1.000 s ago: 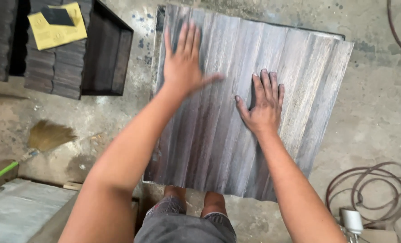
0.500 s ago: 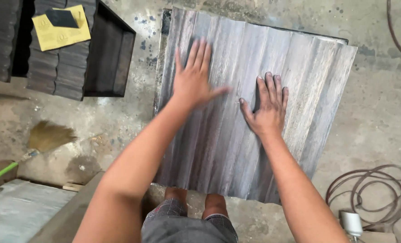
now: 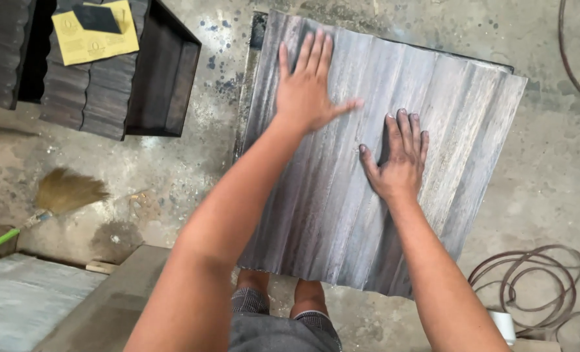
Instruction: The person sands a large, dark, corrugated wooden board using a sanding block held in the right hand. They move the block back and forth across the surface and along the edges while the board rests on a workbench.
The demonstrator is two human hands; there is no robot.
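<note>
Both hands lie flat, fingers spread and gripping nothing. The left hand (image 3: 306, 85) presses the far left part of the fluted wooden panel (image 3: 453, 130), fingertips pointing far; the right hand (image 3: 399, 160) rests nearer, just right of centre. The panel sits directly under both palms, its grooves running near to far, parallel to the fingers, above the concrete floor (image 3: 551, 189).

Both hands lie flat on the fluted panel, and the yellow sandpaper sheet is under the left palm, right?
Not quite. In the head view both hands, left hand and right hand, lie flat on the panel, but the sandpaper lies on the dark stack at upper left.
</note>
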